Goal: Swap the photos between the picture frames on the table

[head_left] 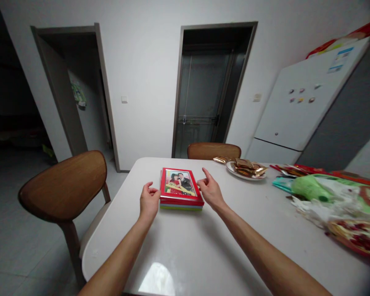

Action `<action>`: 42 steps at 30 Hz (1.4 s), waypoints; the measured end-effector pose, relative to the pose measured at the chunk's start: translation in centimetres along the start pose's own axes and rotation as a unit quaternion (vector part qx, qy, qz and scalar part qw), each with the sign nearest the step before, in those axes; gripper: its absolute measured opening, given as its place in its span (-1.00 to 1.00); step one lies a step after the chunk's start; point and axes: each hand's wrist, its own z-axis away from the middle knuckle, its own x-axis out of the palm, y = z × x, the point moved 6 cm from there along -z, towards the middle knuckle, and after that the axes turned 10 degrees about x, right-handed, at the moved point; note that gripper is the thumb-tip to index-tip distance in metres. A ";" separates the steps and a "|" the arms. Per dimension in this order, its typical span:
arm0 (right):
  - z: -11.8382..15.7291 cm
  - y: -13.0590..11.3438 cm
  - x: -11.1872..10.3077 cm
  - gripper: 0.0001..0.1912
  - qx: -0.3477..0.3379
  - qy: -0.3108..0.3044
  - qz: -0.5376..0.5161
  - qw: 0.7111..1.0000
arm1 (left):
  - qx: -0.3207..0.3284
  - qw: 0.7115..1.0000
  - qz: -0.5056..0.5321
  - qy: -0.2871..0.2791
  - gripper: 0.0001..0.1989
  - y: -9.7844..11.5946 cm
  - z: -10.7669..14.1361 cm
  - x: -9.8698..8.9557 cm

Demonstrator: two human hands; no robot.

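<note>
White wall [148, 82], dark doorways [203, 90], wooden chairs [64, 187], grey floor [31, 242], refrigerator [292, 117] (dotted with magnets [300, 100])

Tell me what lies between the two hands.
A red picture frame, stacked on pale and green layers, lies between the left hand and right hand in the head view.

I find myself in a home's dining area; evidence: a white table [185, 246] bearing a framed portrait [180, 183]; wooden chair [64, 187] left, second chair [214, 150] far; plate [241, 175] of gold packets [245, 165]; magnet-dotted refrigerator [308, 113], far right.
</note>
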 end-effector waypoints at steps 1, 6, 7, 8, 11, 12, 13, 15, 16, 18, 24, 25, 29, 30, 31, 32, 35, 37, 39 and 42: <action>1.6 -1.9 0.2 -0.31 -0.051 -0.026 -0.065 0.996 | 0.016 1.000 0.017 -0.010 -0.53 2.0 0.3 0.4; 9.5 -8.8 0.3 -0.18 -0.171 -0.167 -0.331 0.913 | 0.142 0.949 0.240 -0.150 -0.23 12.3 3.5 3.4; 10.2 -9.2 0.2 -0.18 -0.165 -0.179 -0.356 0.902 | 0.148 0.937 0.264 -0.171 -0.20 13.3 4.1 3.7; 10.7 -9.3 0.1 -0.17 -0.155 -0.191 -0.373 0.895 | 0.146 0.932 0.277 -0.185 -0.18 13.8 4.5 3.8; 11.1 -8.9 0.3 -0.16 -0.124 -0.227 -0.390 0.884 | 0.119 0.928 0.293 -0.195 -0.18 13.4 5.2 3.8; 11.1 -8.7 0.4 -0.16 -0.117 -0.235 -0.392 0.882 | 0.109 0.928 0.300 -0.193 -0.18 13.0 5.3 3.7; 11.0 -8.4 0.5 -0.15 -0.111 -0.239 -0.394 0.880 | 0.101 0.926 0.307 -0.193 -0.18 12.6 5.3 3.7; 10.9 -7.8 0.9 -0.15 -0.097 -0.239 -0.401 0.879 | 0.085 0.923 0.321 -0.194 -0.16 11.8 5.3 3.8; 10.8 -7.5 1.1 -0.16 -0.086 -0.234 -0.406 0.879 | 0.076 0.923 0.325 -0.193 -0.15 11.4 5.2 3.8; 10.4 -6.4 1.6 -0.26 -0.043 -0.219 -0.414 0.882 | 0.032 0.930 0.319 -0.182 -0.17 10.0 4.9 3.9; 8.8 -3.6 3.4 -0.52 0.169 -0.230 -0.400 0.871 | -0.114 0.944 0.260 -0.168 -0.43 6.3 3.8 3.9; 8.7 -3.9 3.5 -0.45 0.174 -0.247 -0.393 0.869 | -0.127 0.942 0.255 -0.176 -0.37 6.2 3.7 4.0; 8.8 -5.7 4.1 -0.37 0.155 -0.315 -0.357 0.866 | -0.150 0.935 0.247 -0.206 -0.29 6.8 3.6 4.6; 8.8 -6.1 4.1 -0.37 0.151 -0.319 -0.348 0.869 | -0.152 0.934 0.246 -0.209 -0.28 7.0 3.6 4.6; 8.8 -6.3 4.2 -0.37 0.147 -0.318 -0.339 0.873 | -0.154 0.934 0.245 -0.211 -0.28 7.2 3.6 4.7; 8.9 -6.4 4.3 -0.37 0.143 -0.315 -0.329 0.879 | -0.155 0.934 0.244 -0.211 -0.28 7.2 3.6 4.7; 8.5 -6.0 4.5 -0.36 0.125 -0.290 -0.282 0.906 | -0.163 0.936 0.236 -0.204 -0.29 6.5 3.6 4.7; 7.6 -5.1 4.3 -0.35 0.080 -0.234 -0.203 0.948 | -0.177 0.938 0.225 -0.193 -0.29 5.2 3.7 4.7; 6.2 -4.2 3.6 -0.38 -0.017 -0.129 -0.061 0.990 | -0.199 0.941 0.210 -0.177 -0.32 3.3 4.2 4.6; 5.2 -2.9 3.3 -0.64 -0.176 0.006 0.193 0.965 | -0.244 0.937 0.195 -0.157 -0.45 -0.3 5.7 4.5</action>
